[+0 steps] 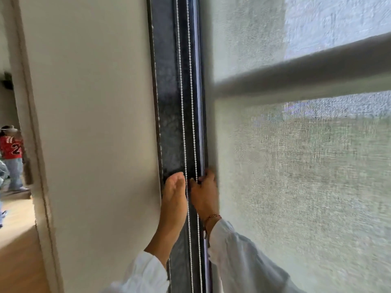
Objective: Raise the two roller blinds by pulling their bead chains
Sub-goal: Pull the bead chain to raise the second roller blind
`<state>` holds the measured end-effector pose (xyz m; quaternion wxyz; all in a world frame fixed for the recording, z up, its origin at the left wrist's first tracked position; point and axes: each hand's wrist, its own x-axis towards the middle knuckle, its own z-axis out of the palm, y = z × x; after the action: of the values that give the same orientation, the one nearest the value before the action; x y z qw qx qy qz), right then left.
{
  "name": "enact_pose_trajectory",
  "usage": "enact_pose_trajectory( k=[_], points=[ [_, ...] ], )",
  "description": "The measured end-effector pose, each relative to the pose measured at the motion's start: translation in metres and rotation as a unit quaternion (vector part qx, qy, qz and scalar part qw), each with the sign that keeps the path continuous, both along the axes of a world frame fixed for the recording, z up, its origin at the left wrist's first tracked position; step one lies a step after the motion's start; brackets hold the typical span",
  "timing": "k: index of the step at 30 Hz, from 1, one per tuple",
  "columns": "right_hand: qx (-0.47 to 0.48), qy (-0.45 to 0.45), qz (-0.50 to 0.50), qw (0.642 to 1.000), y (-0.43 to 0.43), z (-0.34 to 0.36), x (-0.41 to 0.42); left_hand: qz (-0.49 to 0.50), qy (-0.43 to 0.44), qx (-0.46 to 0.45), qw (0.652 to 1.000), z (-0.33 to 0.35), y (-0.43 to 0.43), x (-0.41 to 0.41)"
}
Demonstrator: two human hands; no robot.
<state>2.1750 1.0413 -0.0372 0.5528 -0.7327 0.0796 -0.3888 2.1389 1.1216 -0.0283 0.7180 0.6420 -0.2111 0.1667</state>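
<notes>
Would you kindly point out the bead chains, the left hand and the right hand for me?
bead chains (193,123), head view, on the right strand above the hands.
left hand (174,196), head view, on the middle of the hand.
right hand (205,195), head view, on the back of the hand.

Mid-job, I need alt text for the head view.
Right hand grips one strand of the bead chain in the dark window frame, left hand open beside the other strand. A mesh roller blind hangs lowered at right.

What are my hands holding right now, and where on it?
The right hand pinches the right strand of the white bead chain, low down. The left hand lies straight-fingered against the left strand, gripping nothing.
</notes>
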Motion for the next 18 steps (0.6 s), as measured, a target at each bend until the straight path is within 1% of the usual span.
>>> enact_pose_trajectory(
  k=[3, 6, 8, 11, 13, 15, 18],
  points=[
    [-0.001, -0.078, -0.047, 0.996, -0.002, 0.004, -0.005, -0.034, -0.018, -0.009, 0.999, 0.001, 0.002, 0.016],
    [-0.019, -0.152, -0.119, 0.981, 0.0, 0.01, -0.031, -0.08, -0.021, -0.033, 0.996, 0.001, 0.006, 0.015],
    [-0.021, -0.192, -0.194, 0.962, 0.008, 0.005, -0.05, -0.117, -0.013, -0.044, 0.992, 0.003, 0.01, 0.014],
    [-0.081, -0.255, -0.287, 0.92, 0.029, -0.006, -0.081, -0.186, 0.001, -0.066, 0.98, 0.014, 0.018, 0.006],
    [-0.115, -0.27, -0.324, 0.899, 0.047, -0.011, -0.1, -0.227, -0.001, -0.059, 0.972, 0.021, 0.025, -0.005],
    [-0.118, -0.283, -0.346, 0.887, 0.067, -0.011, -0.12, -0.248, -0.014, -0.039, 0.968, 0.024, 0.033, -0.018],
    [-0.134, -0.281, -0.383, 0.87, 0.095, -0.009, -0.144, -0.315, -0.015, -0.044, 0.948, 0.029, 0.048, -0.037]
  ],
)
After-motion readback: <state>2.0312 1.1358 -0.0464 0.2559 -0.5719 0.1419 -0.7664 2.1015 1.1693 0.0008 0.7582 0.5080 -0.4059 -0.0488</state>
